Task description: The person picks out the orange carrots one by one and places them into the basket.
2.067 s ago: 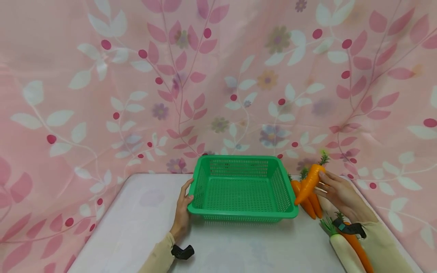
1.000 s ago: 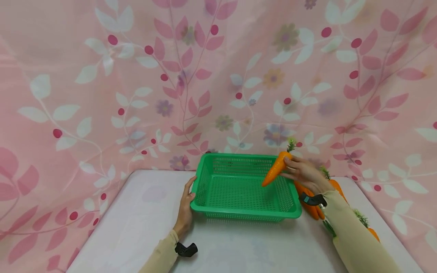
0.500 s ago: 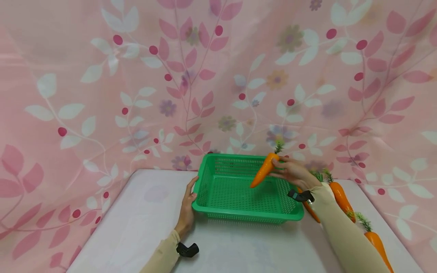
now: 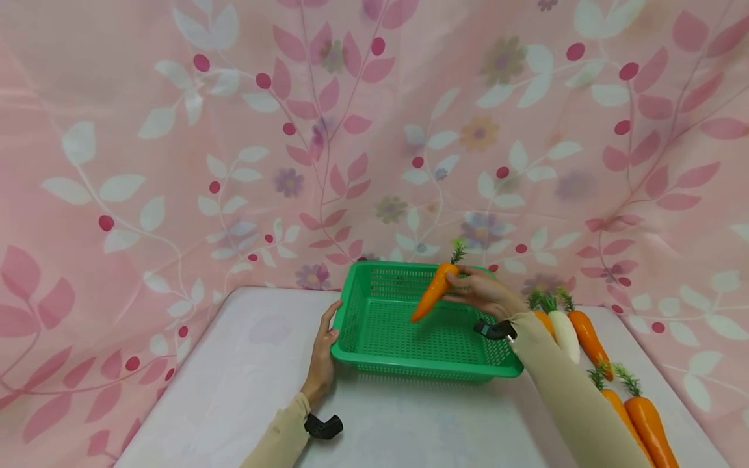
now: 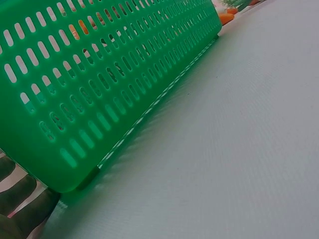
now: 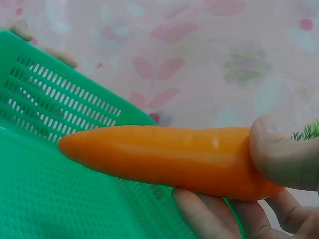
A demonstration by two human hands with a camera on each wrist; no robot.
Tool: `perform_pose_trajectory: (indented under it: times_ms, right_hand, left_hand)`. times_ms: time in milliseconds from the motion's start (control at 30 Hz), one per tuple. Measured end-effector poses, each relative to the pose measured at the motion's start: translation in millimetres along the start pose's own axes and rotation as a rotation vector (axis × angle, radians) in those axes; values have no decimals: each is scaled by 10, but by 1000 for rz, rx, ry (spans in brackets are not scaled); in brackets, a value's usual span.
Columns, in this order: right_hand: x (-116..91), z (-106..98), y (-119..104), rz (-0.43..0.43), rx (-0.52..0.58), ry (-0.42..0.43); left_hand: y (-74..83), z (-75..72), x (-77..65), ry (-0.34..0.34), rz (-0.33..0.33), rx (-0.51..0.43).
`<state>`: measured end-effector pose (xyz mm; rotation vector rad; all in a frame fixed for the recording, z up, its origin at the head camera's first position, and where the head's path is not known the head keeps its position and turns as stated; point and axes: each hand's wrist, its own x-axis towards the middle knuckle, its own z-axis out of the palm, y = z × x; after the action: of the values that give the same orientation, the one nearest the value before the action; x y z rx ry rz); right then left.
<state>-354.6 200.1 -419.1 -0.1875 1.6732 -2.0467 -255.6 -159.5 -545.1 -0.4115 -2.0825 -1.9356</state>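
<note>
My right hand [image 4: 482, 290] pinches an orange carrot [image 4: 433, 292] with a green leafy top. The thumb lies on one side near the top end and the fingers [image 6: 204, 214] support the other. The carrot slants over the inside of a green plastic basket [image 4: 427, 372], its pointed tip down and to the left. At the basket's left side, my left hand [image 4: 320, 354] holds the rim, with thumb and fingertips showing at the edge. In the left wrist view, several fingers [image 5: 30, 204] lie by the basket's lower corner. No vegetables show on the basket's slotted floor.
Right of the basket lie a white radish [image 4: 565, 333] and several carrots [image 4: 588, 335], partly behind the right sleeve [image 4: 567, 390]. More carrots [image 4: 649, 426] lie nearer the front right. A pink floral cloth [image 4: 374, 162] hangs behind the white-covered table [image 4: 398, 422].
My right hand has carried the carrot leftward from beside the basket's right edge to over its interior. The left hand has stayed at the basket's left rim.
</note>
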Motion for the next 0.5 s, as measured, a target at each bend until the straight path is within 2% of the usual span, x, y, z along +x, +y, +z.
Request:
perform_pose_trajectory:
  times_ms: [300, 500]
  right_hand:
    - [209, 105, -16, 28, 52, 2]
    - [327, 132, 7, 32, 33, -14]
  left_hand:
    - [-17, 8, 1, 11, 18, 23]
    - [-25, -5, -1, 11, 20, 30]
